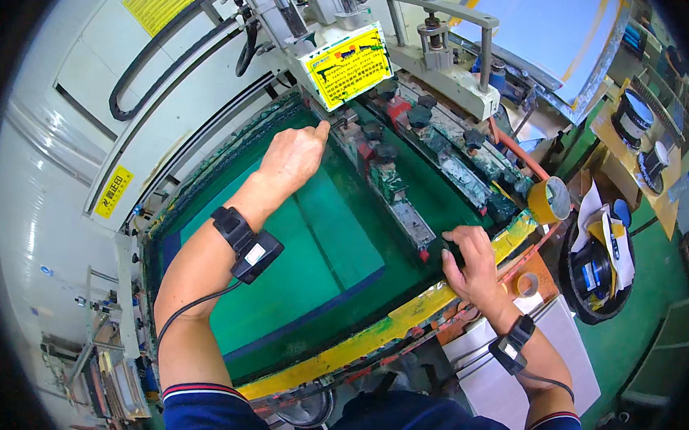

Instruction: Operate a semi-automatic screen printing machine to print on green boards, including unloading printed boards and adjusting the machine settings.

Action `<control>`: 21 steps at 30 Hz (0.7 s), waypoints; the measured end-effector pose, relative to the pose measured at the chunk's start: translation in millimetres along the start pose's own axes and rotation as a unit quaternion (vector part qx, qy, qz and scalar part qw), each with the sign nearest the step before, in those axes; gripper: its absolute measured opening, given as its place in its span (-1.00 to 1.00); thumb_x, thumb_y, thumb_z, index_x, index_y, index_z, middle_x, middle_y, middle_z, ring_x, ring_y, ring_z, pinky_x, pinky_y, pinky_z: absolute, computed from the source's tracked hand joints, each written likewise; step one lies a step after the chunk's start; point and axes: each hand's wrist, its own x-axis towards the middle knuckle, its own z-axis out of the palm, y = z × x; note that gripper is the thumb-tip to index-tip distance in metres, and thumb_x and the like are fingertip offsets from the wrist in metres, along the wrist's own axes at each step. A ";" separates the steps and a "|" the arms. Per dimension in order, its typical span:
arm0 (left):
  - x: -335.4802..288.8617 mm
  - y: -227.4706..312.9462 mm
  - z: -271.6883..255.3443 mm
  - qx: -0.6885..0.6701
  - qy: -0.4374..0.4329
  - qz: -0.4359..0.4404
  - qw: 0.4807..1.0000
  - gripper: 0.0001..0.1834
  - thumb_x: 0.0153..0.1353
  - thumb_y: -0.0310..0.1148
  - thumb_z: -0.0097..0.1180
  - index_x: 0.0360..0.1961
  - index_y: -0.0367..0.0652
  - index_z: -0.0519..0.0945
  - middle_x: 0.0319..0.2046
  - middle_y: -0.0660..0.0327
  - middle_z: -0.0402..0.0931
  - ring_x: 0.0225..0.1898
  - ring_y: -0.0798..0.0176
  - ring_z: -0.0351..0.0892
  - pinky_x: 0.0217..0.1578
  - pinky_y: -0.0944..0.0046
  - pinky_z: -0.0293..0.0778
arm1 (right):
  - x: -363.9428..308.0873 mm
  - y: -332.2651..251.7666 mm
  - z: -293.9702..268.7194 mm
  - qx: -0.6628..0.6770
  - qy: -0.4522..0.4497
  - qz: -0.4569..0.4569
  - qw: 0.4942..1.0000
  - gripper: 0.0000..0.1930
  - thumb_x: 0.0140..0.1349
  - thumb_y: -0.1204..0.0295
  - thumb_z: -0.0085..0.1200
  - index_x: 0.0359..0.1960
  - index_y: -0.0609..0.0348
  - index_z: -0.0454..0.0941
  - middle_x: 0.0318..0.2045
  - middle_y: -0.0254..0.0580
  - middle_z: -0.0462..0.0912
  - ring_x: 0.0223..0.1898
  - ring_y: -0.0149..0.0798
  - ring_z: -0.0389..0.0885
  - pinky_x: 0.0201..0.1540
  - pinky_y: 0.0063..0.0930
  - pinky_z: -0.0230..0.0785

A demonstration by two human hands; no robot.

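A green screen-printing frame (295, 272) lies in front of me, its mesh wet with dark green ink around a paler rectangle. Across it runs an ink-smeared squeegee bar (413, 223) with black knobs. My left hand (291, 162) is closed at the far end of this bar, beside a small metal piece (345, 120); whatever its fingers hold is hidden. Near the bar's near right end is my right hand (473, 264), thumb and forefinger apart, over the screen's right edge. A second inky bar (448, 162) with knobs lies parallel, farther right. Both wrists carry black strapped devices with cables.
Above the screen hangs the press head with a yellow label (346, 65). Yellow tape (345, 354) covers the near frame edge. A yellow tape roll (549, 200) stands at the right corner, near a black bin (597, 267) of waste. White sheets (543, 365) lie below my right forearm.
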 end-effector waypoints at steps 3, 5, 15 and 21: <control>1.0 -15.0 -2.5 -0.022 0.001 0.028 0.999 -0.76 0.27 -0.39 0.02 -0.08 -0.24 0.52 -0.47 -0.08 0.58 -0.44 -0.17 0.60 -0.44 -0.08 0.51 | -0.1 -1.7 0.6 -0.002 -0.002 -0.001 1.000 -0.69 0.02 0.53 0.19 -0.15 0.24 0.51 -0.22 0.00 0.52 -0.19 0.04 0.49 -0.13 -0.19 0.36; 6.2 -22.8 -3.9 -0.053 -0.025 0.013 0.998 -0.74 0.26 -0.39 0.04 -0.05 -0.22 0.56 -0.37 -0.11 0.61 -0.38 -0.20 0.59 -0.37 -0.08 0.52 | 0.0 -0.2 0.1 0.004 0.004 -0.001 1.000 -0.70 0.02 0.52 0.19 -0.16 0.24 0.51 -0.22 0.00 0.51 -0.19 0.05 0.49 -0.13 -0.19 0.36; 7.3 -42.1 19.1 -0.099 0.053 0.085 0.990 -0.73 0.25 -0.42 -0.01 -0.05 -0.20 0.59 -0.33 -0.01 0.60 -0.31 -0.13 0.60 -0.31 0.01 0.54 | -3.3 0.1 -0.4 0.000 -0.009 0.004 1.000 -0.70 0.02 0.52 0.19 -0.16 0.23 0.52 -0.23 0.00 0.52 -0.19 0.04 0.50 -0.14 -0.20 0.36; 10.7 -56.8 30.1 -0.041 0.078 0.053 0.995 -0.83 0.19 -0.37 0.11 -0.23 -0.19 0.57 -0.43 0.01 0.60 -0.39 -0.09 0.62 -0.40 -0.01 0.54 | -0.2 1.4 1.4 0.003 -0.003 -0.004 1.000 -0.71 0.02 0.52 0.20 -0.17 0.22 0.53 -0.23 -0.02 0.53 -0.21 0.03 0.50 -0.15 -0.21 0.36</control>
